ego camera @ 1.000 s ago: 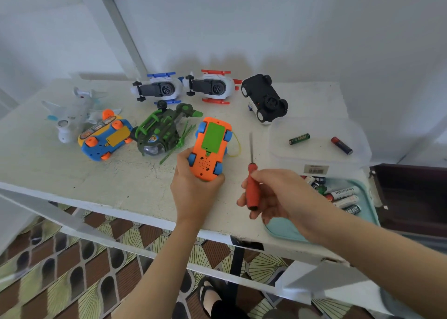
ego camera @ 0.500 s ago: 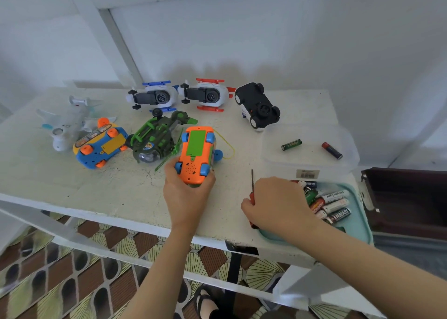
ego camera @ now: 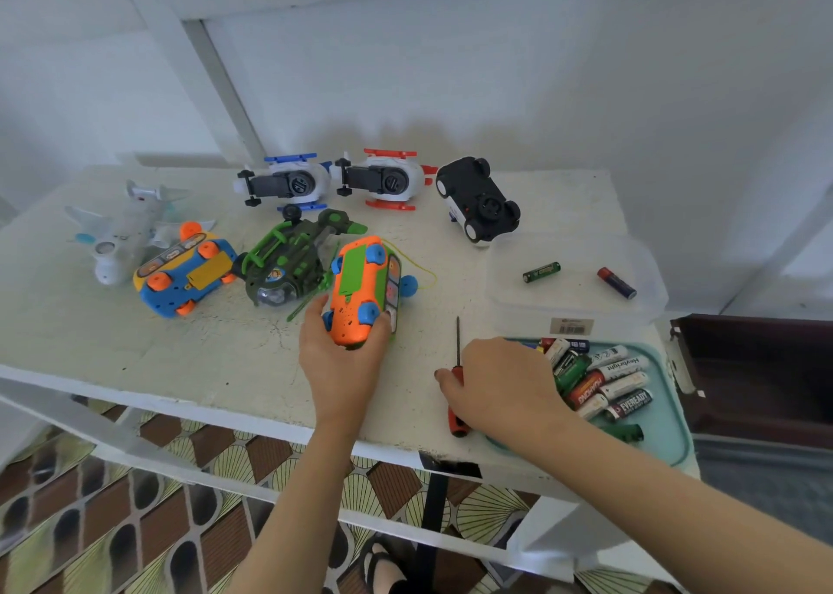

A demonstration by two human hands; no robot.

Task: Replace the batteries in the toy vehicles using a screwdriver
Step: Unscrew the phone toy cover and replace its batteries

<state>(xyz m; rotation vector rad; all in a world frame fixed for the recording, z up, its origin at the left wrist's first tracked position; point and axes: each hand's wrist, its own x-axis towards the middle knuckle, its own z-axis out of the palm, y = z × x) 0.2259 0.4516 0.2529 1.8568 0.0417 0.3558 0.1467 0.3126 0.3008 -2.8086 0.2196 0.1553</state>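
Car (ego camera: 360,298) belly-up, screwdriver (ego camera: 458,345) at 4 o'clock.
Left hand (ego camera: 340,363) clasps car, baring its battery cover (ego camera: 354,271); right hand (ego camera: 500,384) lies over screwdriver handle, grip unclear.

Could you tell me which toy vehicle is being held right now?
The orange car with the green panel and blue wheels: the left hand grips its near end, and no other vehicle is held.
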